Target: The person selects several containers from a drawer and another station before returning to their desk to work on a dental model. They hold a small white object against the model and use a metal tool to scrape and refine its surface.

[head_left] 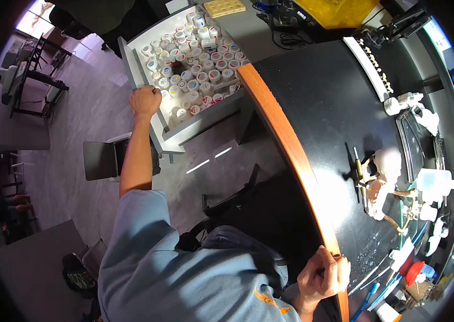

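An open drawer (202, 124) full of small lidded white jars (201, 77) stands at the upper left. My left hand (145, 101) is closed over the drawer's front edge, its fingers wrapped on the rim. At the lower right, my right hand (323, 272) rests by the wooden edge (291, 145) of the black bench, its fingers curled together. Whatever it may hold is too small to make out. A plaster model on a brass-coloured metal frame (382, 180) sits on the bench, up and to the right of my right hand.
Tools, a red bowl (414, 273) and a translucent container (435, 183) crowd the bench's right side. A curved white strip (366, 68) lies at the far end, near a yellow tray (339, 12). Below the bench is a black chair (259, 214). A person (95, 19) stands beyond the drawer.
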`<action>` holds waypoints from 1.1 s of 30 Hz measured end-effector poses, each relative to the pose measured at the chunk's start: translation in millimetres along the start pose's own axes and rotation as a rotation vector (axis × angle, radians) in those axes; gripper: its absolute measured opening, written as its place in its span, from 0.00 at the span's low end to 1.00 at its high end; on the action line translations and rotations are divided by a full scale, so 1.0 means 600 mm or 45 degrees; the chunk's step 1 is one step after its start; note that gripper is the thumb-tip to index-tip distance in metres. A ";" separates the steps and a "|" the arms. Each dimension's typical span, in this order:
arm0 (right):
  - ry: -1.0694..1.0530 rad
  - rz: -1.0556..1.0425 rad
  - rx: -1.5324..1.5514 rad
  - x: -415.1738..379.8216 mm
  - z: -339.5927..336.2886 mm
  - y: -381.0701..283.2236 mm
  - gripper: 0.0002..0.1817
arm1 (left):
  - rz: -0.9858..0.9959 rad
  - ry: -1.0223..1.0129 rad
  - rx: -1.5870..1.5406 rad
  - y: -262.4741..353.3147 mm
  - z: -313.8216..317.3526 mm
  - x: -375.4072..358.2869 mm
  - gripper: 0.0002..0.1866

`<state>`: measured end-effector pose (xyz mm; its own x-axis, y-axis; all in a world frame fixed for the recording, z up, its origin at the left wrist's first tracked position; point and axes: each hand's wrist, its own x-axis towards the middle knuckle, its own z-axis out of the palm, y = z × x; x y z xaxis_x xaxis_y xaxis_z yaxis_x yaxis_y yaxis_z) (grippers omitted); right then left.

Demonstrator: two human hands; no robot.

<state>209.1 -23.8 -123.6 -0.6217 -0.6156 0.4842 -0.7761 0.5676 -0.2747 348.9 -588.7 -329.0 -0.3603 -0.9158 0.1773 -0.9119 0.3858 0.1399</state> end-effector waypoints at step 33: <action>0.005 0.026 0.007 -0.005 0.001 0.000 0.18 | 0.018 -0.033 0.020 0.002 -0.001 0.002 0.13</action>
<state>210.9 -22.2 -125.2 -0.6372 -0.6018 0.4816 -0.7637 0.5770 -0.2895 347.6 -589.2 -327.8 -0.3782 -0.9129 0.1537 -0.9095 0.3974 0.1223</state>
